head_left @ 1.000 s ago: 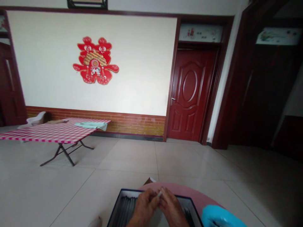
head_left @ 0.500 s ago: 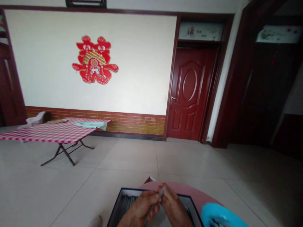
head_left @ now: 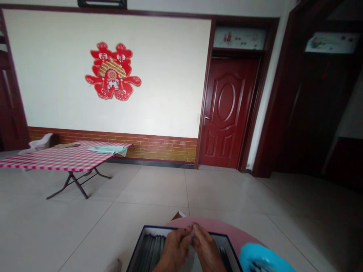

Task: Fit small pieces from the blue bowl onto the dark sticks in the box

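Note:
My left hand (head_left: 175, 248) and my right hand (head_left: 207, 247) meet fingertip to fingertip above a dark-rimmed tray (head_left: 234, 247). Both are closed, with fingers pressed around a thin greyish stick (head_left: 193, 234). Only a bit of it shows between the fingertips, so its exact kind is unclear. Dark slim rods (head_left: 149, 249) lie side by side in the tray, left of my left hand. More thin pieces (head_left: 224, 255) show in the tray beyond my right hand.
The tray stands on a pink round table (head_left: 227, 227). A bright blue container (head_left: 259, 253) with dark items in it is at the right. Farther off are a folding table with a checked cloth (head_left: 65, 158), a white chair (head_left: 42, 141) and a red door (head_left: 224, 113).
My left hand has turned more upright and shifted slightly right, uncovering more of the rods. Less of the stick shows now. My right hand stays nearly in place.

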Motion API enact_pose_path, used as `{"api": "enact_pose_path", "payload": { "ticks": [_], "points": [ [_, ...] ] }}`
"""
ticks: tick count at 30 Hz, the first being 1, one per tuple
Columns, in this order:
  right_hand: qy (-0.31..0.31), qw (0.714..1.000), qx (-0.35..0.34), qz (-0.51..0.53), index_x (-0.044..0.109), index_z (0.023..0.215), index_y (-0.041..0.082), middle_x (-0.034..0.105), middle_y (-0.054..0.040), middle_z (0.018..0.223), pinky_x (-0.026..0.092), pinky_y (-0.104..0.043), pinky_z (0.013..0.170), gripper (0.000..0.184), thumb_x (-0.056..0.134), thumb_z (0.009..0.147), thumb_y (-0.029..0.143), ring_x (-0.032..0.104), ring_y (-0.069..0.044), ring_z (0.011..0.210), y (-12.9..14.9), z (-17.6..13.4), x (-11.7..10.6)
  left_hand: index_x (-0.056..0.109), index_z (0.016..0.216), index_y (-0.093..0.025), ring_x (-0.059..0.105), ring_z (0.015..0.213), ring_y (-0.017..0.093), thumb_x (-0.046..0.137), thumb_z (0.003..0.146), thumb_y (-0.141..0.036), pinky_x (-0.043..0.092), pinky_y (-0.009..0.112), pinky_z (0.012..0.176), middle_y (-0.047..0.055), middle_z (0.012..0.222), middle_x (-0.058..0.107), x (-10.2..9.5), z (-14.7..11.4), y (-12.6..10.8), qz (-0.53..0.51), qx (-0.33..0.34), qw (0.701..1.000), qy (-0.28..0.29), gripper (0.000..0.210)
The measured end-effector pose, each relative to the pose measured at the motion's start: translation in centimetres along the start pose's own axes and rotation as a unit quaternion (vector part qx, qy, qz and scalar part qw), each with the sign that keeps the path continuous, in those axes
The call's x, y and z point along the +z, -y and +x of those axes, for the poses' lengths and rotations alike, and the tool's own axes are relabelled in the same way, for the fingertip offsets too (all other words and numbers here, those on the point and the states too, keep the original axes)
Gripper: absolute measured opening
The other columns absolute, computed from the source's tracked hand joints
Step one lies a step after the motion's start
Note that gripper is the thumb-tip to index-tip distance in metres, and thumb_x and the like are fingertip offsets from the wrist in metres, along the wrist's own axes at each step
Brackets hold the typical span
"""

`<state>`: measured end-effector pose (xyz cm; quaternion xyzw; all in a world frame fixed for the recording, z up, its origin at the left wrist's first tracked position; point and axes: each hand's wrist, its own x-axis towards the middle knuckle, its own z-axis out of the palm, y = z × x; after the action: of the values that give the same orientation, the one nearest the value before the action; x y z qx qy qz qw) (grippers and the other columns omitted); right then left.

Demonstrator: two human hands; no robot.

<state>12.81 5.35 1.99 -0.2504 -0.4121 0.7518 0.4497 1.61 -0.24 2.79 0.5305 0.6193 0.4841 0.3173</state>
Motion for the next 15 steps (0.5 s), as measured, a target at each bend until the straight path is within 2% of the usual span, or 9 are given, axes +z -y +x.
{"api": "enact_pose_path", "payload": {
  "ticks": [1,3,6,8,12,15],
  "points": [
    [0.017,1.0,-0.007,0.001,0.068,0.085,0.017,0.069,-0.0069,0.088,0.046,-0.034,0.077,0.029,0.068,0.069,0.041,0.061,-0.021,0.084,0.4,-0.1,0.2,0.059,0.072,-0.018,0.044,0.041,0.011,0.048,0.074,-0.053,0.032,0.022,0.042,-0.001,0.052,0.053,-0.2,0.1,-0.5,-0.067,-0.049,0.996,0.042,0.037],
    [0.062,0.998,-0.016,0.01,0.067,0.084,0.017,0.068,-0.0061,0.084,0.046,-0.033,0.075,0.026,0.064,0.074,0.04,0.061,-0.019,0.08,1.2,-0.2,0.7,0.057,0.07,-0.017,0.034,0.033,0.007,0.052,0.068,-0.06,0.024,0.02,0.035,-0.004,0.048,0.048,-0.8,0.2,-1.3,-0.186,-0.12,0.968,0.117,0.044],
    [0.098,0.994,-0.009,0.044,0.067,0.085,0.018,0.068,-0.0054,0.081,0.046,-0.032,0.073,0.023,0.062,0.076,0.038,0.061,-0.018,0.077,1.7,-0.3,1.1,0.057,0.072,-0.016,0.031,0.031,0.005,0.059,0.061,-0.062,0.021,0.019,0.033,-0.005,0.049,0.049,-1.3,0.1,-1.7,-0.271,-0.139,0.94,0.156,0.048],
    [0.088,0.994,0.004,0.062,0.067,0.087,0.018,0.068,-0.0056,0.081,0.046,-0.032,0.072,0.025,0.065,0.073,0.039,0.061,-0.019,0.077,1.5,-0.2,1.2,0.057,0.072,-0.016,0.032,0.031,0.005,0.058,0.062,-0.063,0.021,0.019,0.033,-0.006,0.049,0.048,-1.1,0.2,-1.3,-0.259,-0.115,0.949,0.139,0.048],
    [0.024,0.996,0.023,0.087,0.066,0.091,0.018,0.069,-0.0071,0.091,0.047,-0.034,0.075,0.036,0.072,0.064,0.041,0.062,-0.022,0.086,0.3,0.2,0.6,0.057,0.072,-0.016,0.035,0.034,0.007,0.05,0.066,-0.069,0.026,0.02,0.036,-0.006,0.045,0.045,-0.1,0.7,0.2,-0.127,-0.031,0.989,0.066,0.053],
    [0.001,0.997,0.034,0.074,0.067,0.084,0.018,0.069,-0.0061,0.087,0.048,-0.033,0.073,0.031,0.074,0.063,0.041,0.063,-0.022,0.083,-0.4,0.4,0.1,0.058,0.076,-0.016,0.044,0.042,0.01,0.047,0.077,-0.055,0.032,0.022,0.044,-0.004,0.05,0.051,0.2,0.7,0.7,0.004,0.04,0.999,-0.002,0.04]
  ]
}}
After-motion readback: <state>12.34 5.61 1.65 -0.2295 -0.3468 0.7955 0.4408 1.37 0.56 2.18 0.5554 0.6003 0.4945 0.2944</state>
